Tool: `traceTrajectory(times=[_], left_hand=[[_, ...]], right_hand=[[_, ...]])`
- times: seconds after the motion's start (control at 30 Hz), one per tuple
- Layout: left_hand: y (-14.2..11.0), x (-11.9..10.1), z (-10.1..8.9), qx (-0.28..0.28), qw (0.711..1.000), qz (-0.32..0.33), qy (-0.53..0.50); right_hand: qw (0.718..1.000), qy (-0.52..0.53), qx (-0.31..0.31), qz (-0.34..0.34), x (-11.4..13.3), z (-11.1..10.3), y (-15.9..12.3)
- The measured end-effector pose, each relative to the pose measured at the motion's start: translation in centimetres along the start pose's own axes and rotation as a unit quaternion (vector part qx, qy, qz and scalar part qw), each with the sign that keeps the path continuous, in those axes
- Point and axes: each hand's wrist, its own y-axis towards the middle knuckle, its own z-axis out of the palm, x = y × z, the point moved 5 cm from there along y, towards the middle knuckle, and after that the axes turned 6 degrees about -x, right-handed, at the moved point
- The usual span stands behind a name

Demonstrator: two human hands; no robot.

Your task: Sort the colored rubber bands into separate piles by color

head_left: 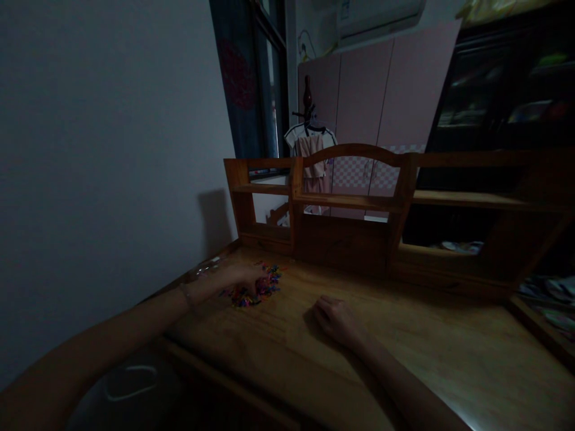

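Note:
A loose pile of small, many-coloured pieces (269,281) lies on the wooden desk (287,347), toward its left side. They are too small and dim for me to name their kind. My left hand (246,276) reaches over the pile and touches it; its fingers are blurred among the pieces, so their grip does not show. To the right of the pile, my right hand (335,317) rests on the desktop with its fingers curled in. The underside of that hand is hidden, and I cannot see whether anything is in it.
Along the desk's back edge stands a wooden shelf unit (350,203). A white wall (135,149) borders the left side. Something clear and shiny (209,267) lies by that wall. Below the desk's front left is a pale container (130,383) with a handle.

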Motion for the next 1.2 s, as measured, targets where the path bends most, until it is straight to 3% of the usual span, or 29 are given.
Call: traceTrajectory(times=[0.1, 0.27, 0.47, 1.2], left_hand=[[0.0, 0.0, -0.4, -0.007, 1.0, 0.007, -0.017], [0.2, 1.3, -3.0, -0.074, 0.997, 0.019, -0.01], [0.1, 2.0, -4.6, -0.085, 0.995, 0.051, -0.03], [0.1, 2.9, -3.9, -0.118, 0.991, 0.053, -0.039]], right_hand=[[1.0, -0.005, 0.0, 0.003, 0.0, 0.0, 0.0], [1.0, -0.006, 0.005, 0.009, -0.1, 0.0, 0.0], [1.0, 0.002, 0.005, 0.004, 0.0, 0.1, 0.0], [1.0, 0.004, 0.009, 0.012, 0.1, -0.1, 0.0]])
